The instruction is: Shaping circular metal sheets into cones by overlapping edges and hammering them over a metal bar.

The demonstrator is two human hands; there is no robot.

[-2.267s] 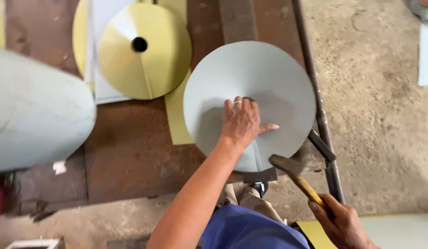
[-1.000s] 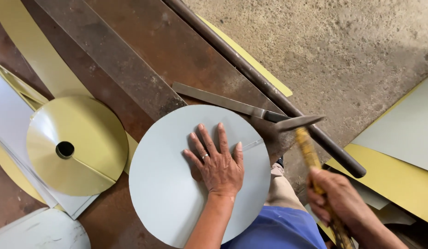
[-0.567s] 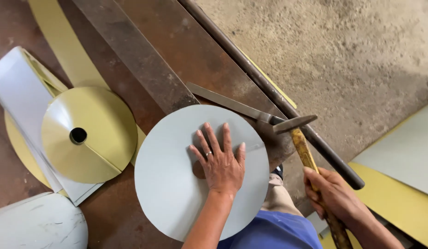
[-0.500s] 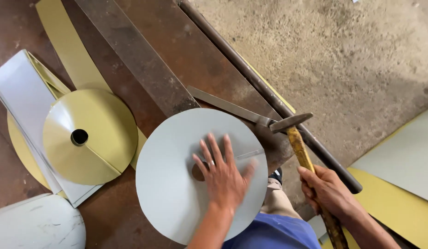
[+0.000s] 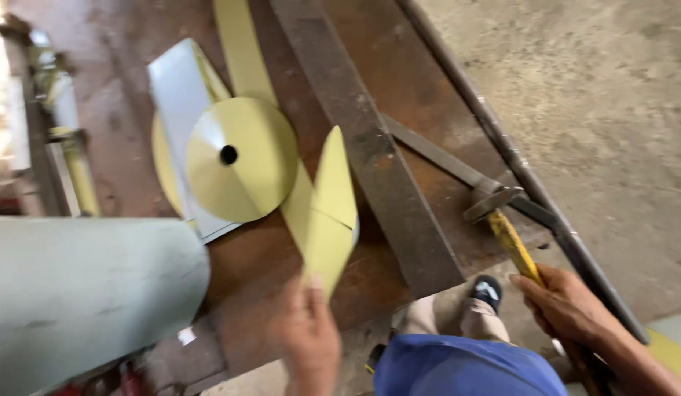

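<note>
A rusty steel table (image 5: 296, 66) is being used beside a concrete floor. A yellow sheet-metal cone (image 5: 329, 209) is being lifted on edge near the table's front edge, left hand (image 5: 309, 341) fingers clamped on it. A hammer (image 5: 502, 224) is being gripped by the right hand (image 5: 568, 304), its head resting by the table's right edge; the cone's seam appears already joined.

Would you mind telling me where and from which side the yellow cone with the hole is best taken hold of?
Probably by its outer rim, from the near right side. The yellow cone lies point up on a pale sheet, so the sloped face offers little purchase, while that rim overhangs the sheet and faces the left hand, clear of the steel bar.
</note>
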